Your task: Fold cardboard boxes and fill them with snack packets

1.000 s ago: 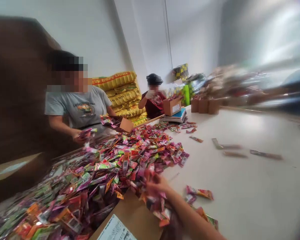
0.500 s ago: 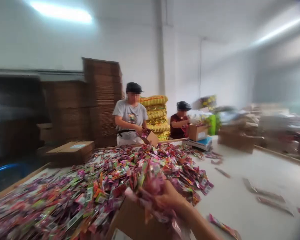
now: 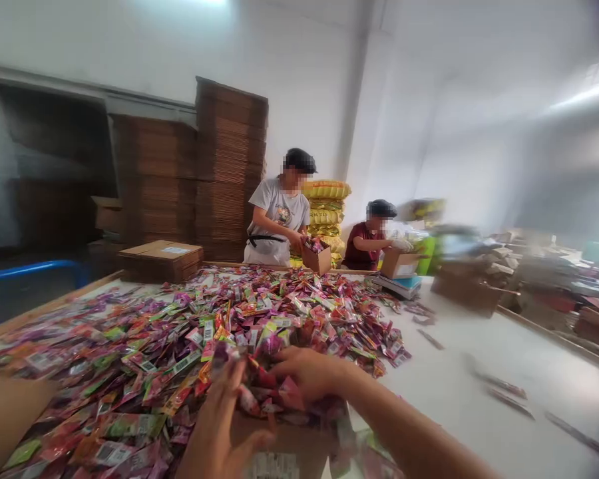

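A wide pile of small coloured snack packets (image 3: 190,332) covers the white table (image 3: 479,399). My right hand (image 3: 307,372) is closed around a bunch of packets at the pile's near edge, just above a cardboard box (image 3: 284,452) at the bottom of the view. My left hand (image 3: 222,426) rests on the box's rim beside those packets, fingers stretched upward and apart.
Two other people work at the table's far side, each with a small cardboard box (image 3: 317,256); one box (image 3: 399,264) sits on a scale. Stacks of flat cartons (image 3: 229,166) and yellow sacks (image 3: 327,206) stand behind. Stray packets (image 3: 499,386) lie to the right.
The view has swung left and steadied. My left hand has come into view at the box. My right hand still grips packets, now lower over the box.
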